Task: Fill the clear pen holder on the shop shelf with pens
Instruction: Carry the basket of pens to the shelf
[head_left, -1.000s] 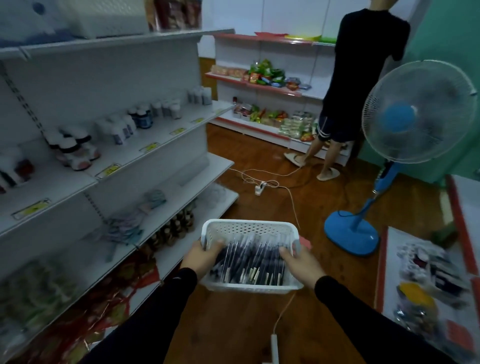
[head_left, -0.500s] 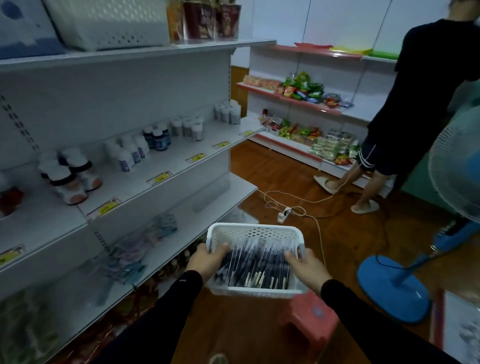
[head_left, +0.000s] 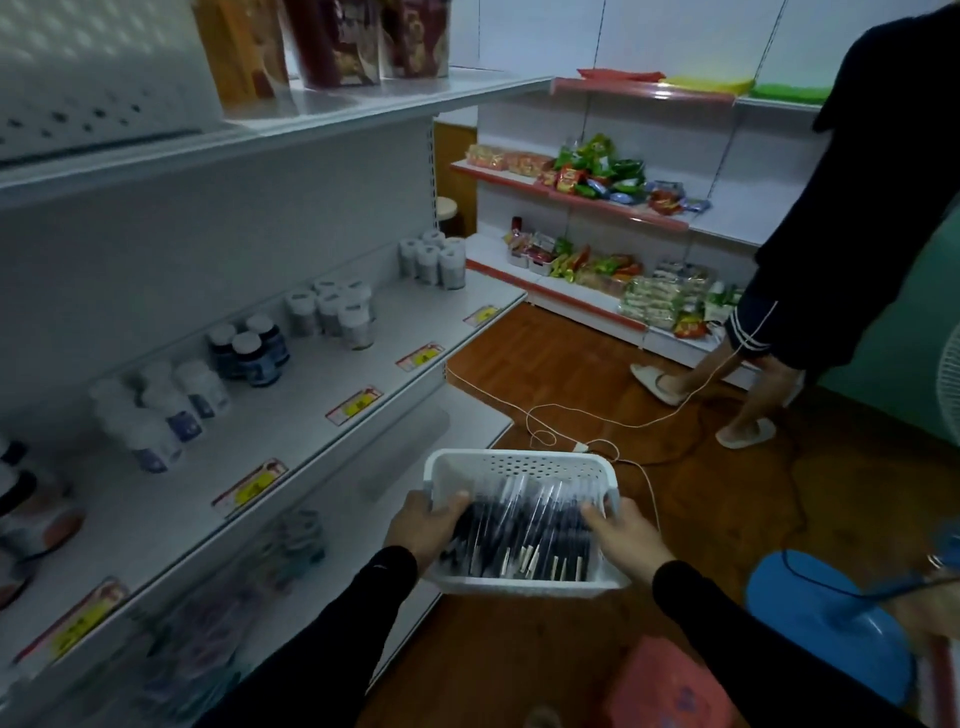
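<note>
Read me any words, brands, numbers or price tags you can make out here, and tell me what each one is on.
No text here can be read.
Yellow and red price tags on the shelf edge: print too blurred.
Bottles on the shelf: labels too small and blurred.
Snack packets on the far shelves: only colours show.
Bags on the top shelf: blurred.
Pens in the white basket: no legible marking.

One white basket (head_left: 519, 467) sits between the two hands, holding too many pens (head_left: 524, 530) to count. Up-left of the left hand (head_left: 423, 525): three dark bottles (head_left: 252, 348), five price tags (head_left: 354, 405).
</note>
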